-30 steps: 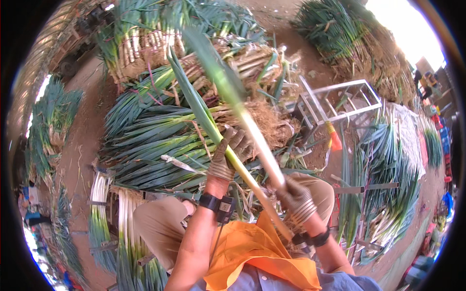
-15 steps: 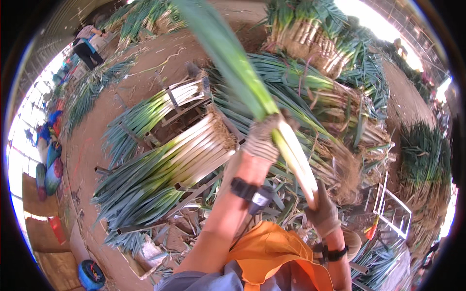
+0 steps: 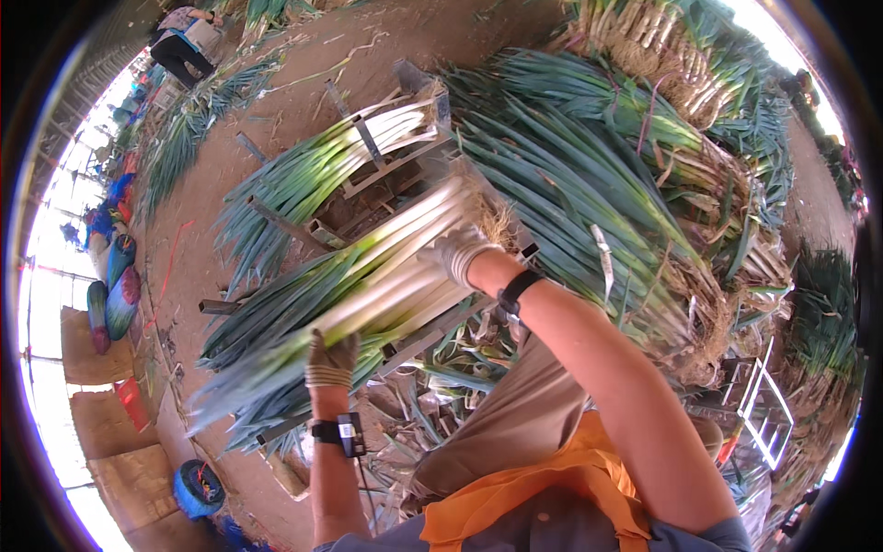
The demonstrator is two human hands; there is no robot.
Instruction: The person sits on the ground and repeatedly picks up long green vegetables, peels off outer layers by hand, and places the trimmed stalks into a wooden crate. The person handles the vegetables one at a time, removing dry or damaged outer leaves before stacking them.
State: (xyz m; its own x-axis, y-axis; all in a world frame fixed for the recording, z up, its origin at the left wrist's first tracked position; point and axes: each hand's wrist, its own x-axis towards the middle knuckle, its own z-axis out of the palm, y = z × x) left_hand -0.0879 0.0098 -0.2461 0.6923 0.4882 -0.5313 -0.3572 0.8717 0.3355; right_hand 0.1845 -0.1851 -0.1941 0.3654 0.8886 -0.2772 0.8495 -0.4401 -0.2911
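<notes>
A leek [image 3: 368, 304], blurred by motion, lies slantwise across a row of leeks [image 3: 405, 221] in a metal rack [image 3: 405, 340]. My left hand [image 3: 333, 357], in a striped work glove, grips it toward its green leaves. My right hand [image 3: 458, 252], gloved too, has its fingers curled round the white stalk near the roots. Just right of the rack lies a big heap of leeks [image 3: 589, 193], green leaves toward the back, roots toward me.
A second rack section [image 3: 368, 138] holds more leeks behind. A person [image 3: 179, 51] bends over at the back left. Bagged bundles [image 3: 120, 304], cardboard [image 3: 97, 350] and a blue round object [image 3: 198, 488] line the left. A white metal frame [image 3: 763, 405] lies at the right.
The view has turned toward the left rack. The held leek has come down from upright onto the racked leeks; my right hand moved forward and up, my left down and left.
</notes>
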